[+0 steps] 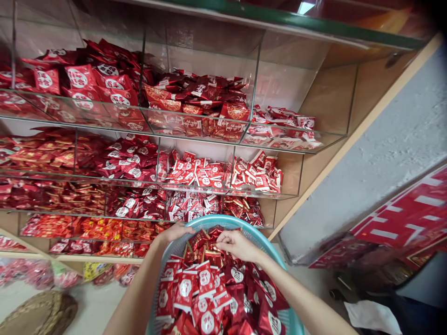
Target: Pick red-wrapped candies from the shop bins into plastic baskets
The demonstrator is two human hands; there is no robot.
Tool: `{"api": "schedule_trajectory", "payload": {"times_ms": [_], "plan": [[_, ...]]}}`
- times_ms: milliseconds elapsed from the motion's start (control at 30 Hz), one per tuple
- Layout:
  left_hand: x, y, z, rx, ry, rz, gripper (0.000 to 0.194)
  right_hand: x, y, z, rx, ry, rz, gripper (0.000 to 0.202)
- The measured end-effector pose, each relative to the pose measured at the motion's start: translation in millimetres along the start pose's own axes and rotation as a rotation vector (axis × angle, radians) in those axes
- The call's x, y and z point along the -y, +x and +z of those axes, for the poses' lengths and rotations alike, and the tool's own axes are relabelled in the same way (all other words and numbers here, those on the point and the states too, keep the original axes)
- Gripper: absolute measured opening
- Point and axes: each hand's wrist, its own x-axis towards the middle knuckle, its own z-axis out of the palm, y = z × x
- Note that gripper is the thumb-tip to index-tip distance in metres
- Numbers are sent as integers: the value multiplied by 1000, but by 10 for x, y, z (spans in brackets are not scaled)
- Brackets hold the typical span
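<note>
A light blue plastic basket (295,311) is in front of me, filled with small red wrapped packets. My left hand (175,232) holds the basket's rim at the far left, its thumb lying over the edge. Inside the basket, at the far side, my right hand (234,244) is just above shiny red-and-gold packets (200,244), its fingers curled together. Whether a packet is between those fingers is hidden. Nearer to me lie red packets with white round labels (205,278) and darker red packets (237,298).
Glass-fronted shelves (195,139) with dividers hold heaps of red packets. A wooden side panel (314,186) closes them off at the right, beside a grey wall (335,204). A woven round stool or basket (38,316) is on the floor at lower left. Red-and-white decorations (405,214) stand at right.
</note>
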Motion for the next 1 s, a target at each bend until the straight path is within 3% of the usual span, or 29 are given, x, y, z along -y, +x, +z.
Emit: {"api": "schedule_trajectory", "payload": {"times_ms": [167,300,367,533,633,800,1000], "plan": [[9,16,-14,-19,20,-7,41,153,84,-385,-202,-72,-105,32],[18,20,-24,-10,29,6,40,-116,326,-805,-533,-478,26,29],[28,31,-24,-4,30,16,39,-300,436,-953,-601,-599,84,21],[49,61,-16,10,31,27,38,-553,590,-1064,-490,-788,168,75],[49,61,-19,17,40,23,37,-588,670,-1063,-393,-883,218,92],[33,42,-29,11,58,44,34,-625,804,-1083,-296,-996,254,93],[-1,7,-19,24,55,27,32,-633,756,-1074,-234,-1047,204,76]]}}
